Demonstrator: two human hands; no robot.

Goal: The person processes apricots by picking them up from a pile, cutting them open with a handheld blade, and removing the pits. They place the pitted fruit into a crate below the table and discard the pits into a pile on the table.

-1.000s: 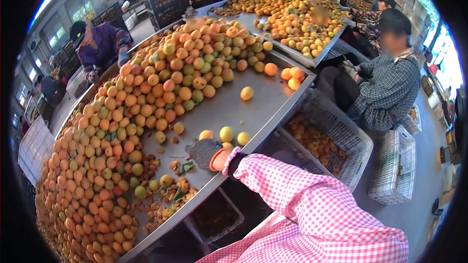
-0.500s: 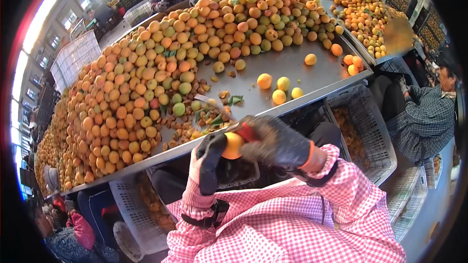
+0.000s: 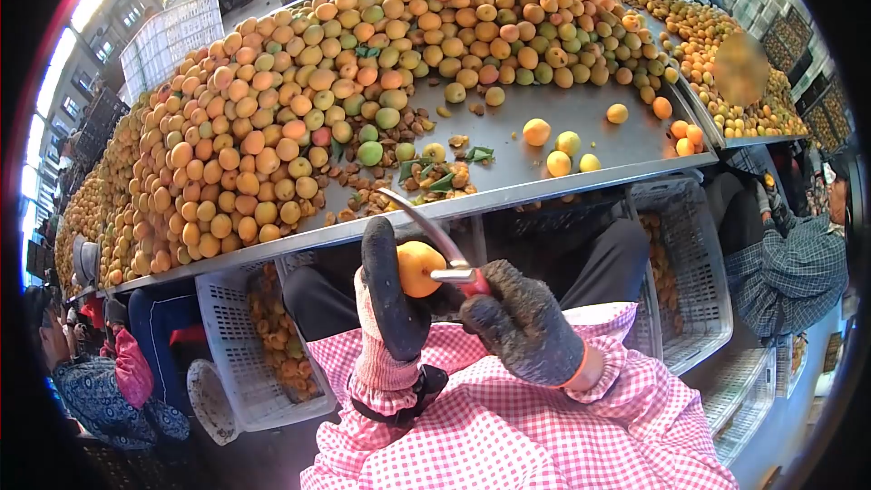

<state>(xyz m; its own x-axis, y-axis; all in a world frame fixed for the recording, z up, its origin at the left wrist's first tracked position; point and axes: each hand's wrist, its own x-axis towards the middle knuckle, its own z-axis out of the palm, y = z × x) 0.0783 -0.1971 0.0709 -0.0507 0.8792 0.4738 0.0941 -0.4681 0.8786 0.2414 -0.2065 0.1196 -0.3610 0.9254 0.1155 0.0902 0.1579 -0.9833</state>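
Note:
My left hand (image 3: 395,295), in a dark-palmed glove, is closed around an orange apricot (image 3: 418,267) in front of the table edge. My right hand (image 3: 524,319), in a dirty dark glove, grips a red-handled cutter (image 3: 474,282). Its long curved metal blade rises up and left past the fruit, while a shorter metal piece overlaps the apricot's right side. Just beyond the hands, the metal table (image 3: 508,183) bears a large heap of apricots (image 3: 263,141). Brown scraps and green leaves (image 3: 442,183) lie near its edge.
White plastic crates (image 3: 231,345) holding cut fruit stand below the table at left, with another crate (image 3: 712,308) at right. A few loose apricots (image 3: 568,143) lie on the table. Co-workers sit on the right (image 3: 785,263), on the left (image 3: 127,372) and across the table.
My view has shifted, and my hands appear slightly lower. My right hand has drawn back from the apricot, bringing the cutter's curved blade into clear sight. My left hand still holds the fruit.

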